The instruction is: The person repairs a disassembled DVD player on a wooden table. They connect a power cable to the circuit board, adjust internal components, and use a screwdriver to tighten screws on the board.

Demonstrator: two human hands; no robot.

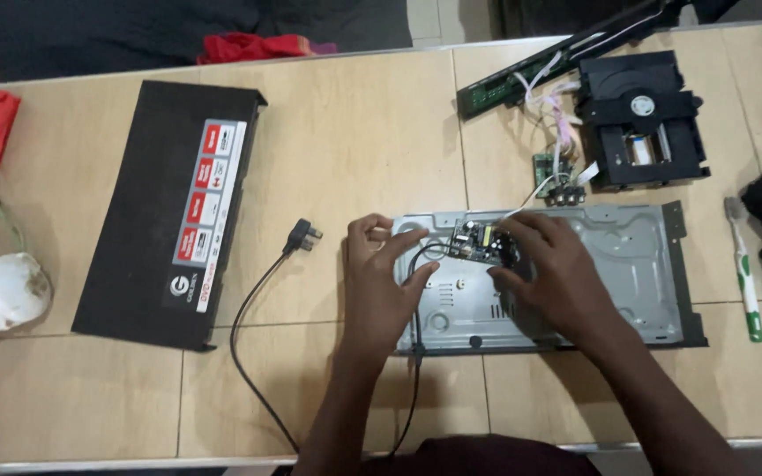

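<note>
The right hand [550, 275] curls over a small circuit board [480, 241] at frame centre, fingers pinching its edge, while the left hand [383, 275] rests half-open on the grey metal chassis [637, 264] beneath. A black cover [147, 220] lies far left, a disc drive [641, 119] upper right.

Circuit board [480, 242] in metal chassis [628, 264], cover [169, 211] left, disc drive [641, 119] behind, toothbrush [745, 273] right.

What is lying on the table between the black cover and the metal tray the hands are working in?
In the head view, a black plug and its cord lie between the black cover and the metal tray.
</note>
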